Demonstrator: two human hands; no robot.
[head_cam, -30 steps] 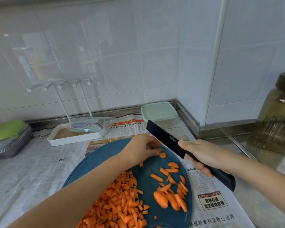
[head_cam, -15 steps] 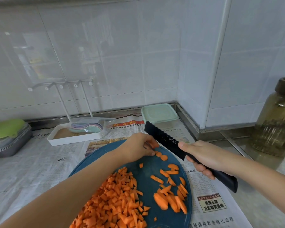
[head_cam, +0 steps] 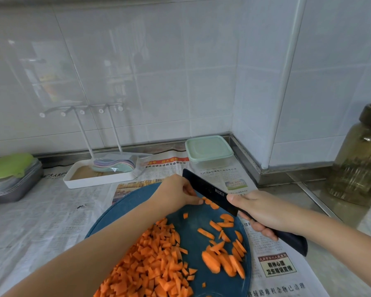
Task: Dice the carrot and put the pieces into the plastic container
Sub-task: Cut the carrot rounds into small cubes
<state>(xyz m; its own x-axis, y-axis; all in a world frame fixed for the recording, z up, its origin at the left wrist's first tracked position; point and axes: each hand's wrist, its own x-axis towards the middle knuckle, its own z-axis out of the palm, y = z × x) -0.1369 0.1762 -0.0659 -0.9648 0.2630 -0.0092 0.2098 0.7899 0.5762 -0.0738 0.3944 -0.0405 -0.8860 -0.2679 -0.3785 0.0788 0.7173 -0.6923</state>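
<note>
A round blue cutting board point(head_cam: 193, 230) lies on newspaper. A heap of diced carrot point(head_cam: 156, 262) covers its near left part, and carrot slices point(head_cam: 225, 256) lie at its right. My left hand point(head_cam: 178, 194) pinches a small carrot piece point(head_cam: 208, 202) at the board's far side. My right hand point(head_cam: 263, 211) grips the handle of a black knife point(head_cam: 208, 190), whose blade stands right beside my left fingertips over that piece. The plastic container point(head_cam: 208, 150), with a pale green lid on it, sits behind the board near the wall corner.
A white tray point(head_cam: 99, 177) with a rack and stacked pastel plates stands at the back left. Grey metal trays under a green cloth point(head_cam: 11, 174) sit far left. A brownish glass jar point(head_cam: 360, 157) stands at the right. Newspaper point(head_cam: 41, 215) covers the counter.
The view has shifted slightly. The knife blade has come down a little closer to the carrot piece that my left hand holds. Both hands stay at the board's far side.
</note>
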